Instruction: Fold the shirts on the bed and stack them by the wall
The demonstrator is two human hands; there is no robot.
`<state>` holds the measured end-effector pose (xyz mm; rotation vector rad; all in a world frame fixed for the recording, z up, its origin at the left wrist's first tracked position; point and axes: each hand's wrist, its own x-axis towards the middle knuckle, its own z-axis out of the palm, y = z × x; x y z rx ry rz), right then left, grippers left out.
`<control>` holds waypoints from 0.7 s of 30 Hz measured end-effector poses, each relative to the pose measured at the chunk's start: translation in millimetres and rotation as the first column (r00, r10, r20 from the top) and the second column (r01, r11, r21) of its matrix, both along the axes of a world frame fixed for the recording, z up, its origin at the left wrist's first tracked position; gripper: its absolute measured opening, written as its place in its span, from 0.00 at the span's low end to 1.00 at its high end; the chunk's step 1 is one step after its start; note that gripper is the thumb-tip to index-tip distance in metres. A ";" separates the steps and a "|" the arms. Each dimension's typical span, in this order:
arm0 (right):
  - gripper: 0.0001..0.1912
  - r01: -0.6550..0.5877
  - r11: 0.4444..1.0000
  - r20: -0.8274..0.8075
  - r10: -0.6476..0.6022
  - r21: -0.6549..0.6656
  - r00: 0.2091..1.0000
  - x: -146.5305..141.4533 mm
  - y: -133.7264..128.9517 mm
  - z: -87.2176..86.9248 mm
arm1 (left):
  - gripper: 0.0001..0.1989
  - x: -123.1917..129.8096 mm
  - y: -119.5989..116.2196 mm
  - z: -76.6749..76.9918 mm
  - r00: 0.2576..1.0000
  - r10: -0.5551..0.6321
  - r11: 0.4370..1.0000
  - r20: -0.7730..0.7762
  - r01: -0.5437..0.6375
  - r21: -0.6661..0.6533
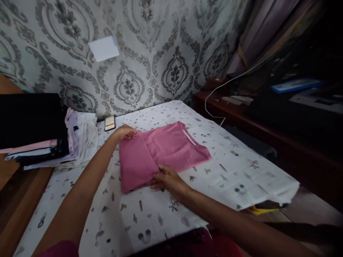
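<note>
Fabric (168,142), smooth, matte and pink, is laid at the middle of a white printed cloth (241,175), folded into a rough rectangle with its neckline turned to the right. The fold is held at its far corner by the curled fingers of the left hand (126,132) and pinched at the near edge by the right hand (167,180). Soft layers are stacked in a clothes pile (29,117) at left; behind, the wall (174,67) is patterned with grey scrolls.
</note>
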<state>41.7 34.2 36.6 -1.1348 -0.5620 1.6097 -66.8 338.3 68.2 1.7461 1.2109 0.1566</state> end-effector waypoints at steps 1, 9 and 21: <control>0.10 -0.017 1.000 -0.011 0.016 -0.018 1.000 1.9 -0.1 0.6 | 0.09 1.4 -0.7 -2.3 1.000 -0.019 1.000 -0.019 0.019 0.001; 0.06 -0.085 0.988 0.002 0.086 -0.127 0.996 9.0 12.9 8.0 | 0.09 1.3 2.2 -7.8 0.982 -0.167 0.961 -0.093 0.183 0.205; 0.04 -0.189 0.980 0.175 0.196 -0.056 0.965 5.7 21.3 -3.7 | 0.13 0.0 -5.9 -7.2 0.948 -0.317 0.897 0.031 0.289 0.334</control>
